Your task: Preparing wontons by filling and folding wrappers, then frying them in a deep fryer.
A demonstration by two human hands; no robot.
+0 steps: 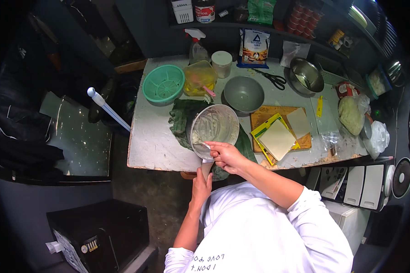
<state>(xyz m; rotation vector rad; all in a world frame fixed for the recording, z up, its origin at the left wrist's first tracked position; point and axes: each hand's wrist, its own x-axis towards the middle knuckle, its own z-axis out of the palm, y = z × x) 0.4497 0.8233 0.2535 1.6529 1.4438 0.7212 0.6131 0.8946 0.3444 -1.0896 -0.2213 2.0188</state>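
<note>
My left hand (202, 186) is closed around the handle of a saucepan (222, 117), which is tilted over a dark green cloth or leaf (181, 121) at the table's front. A pale, sticky residue coats the pan's inside. In my right hand (227, 157) is the handle of a metal spoon (203, 144), its tip low inside the pan near the rim. Right of the pan, a square stack of pale wrapper sheets (277, 140) lies on a yellow packet (267, 159) atop a wooden cutting board (256, 119).
Behind the pan stand a grey bowl (244, 94), a green colander (163, 83), a yellowish tub (200, 76) and a lidded container (221, 63). Black scissors (276, 80), a steel bowl (306, 75) and plastic bags (352, 114) are to the right. The table's front edge (164, 168) is chipped.
</note>
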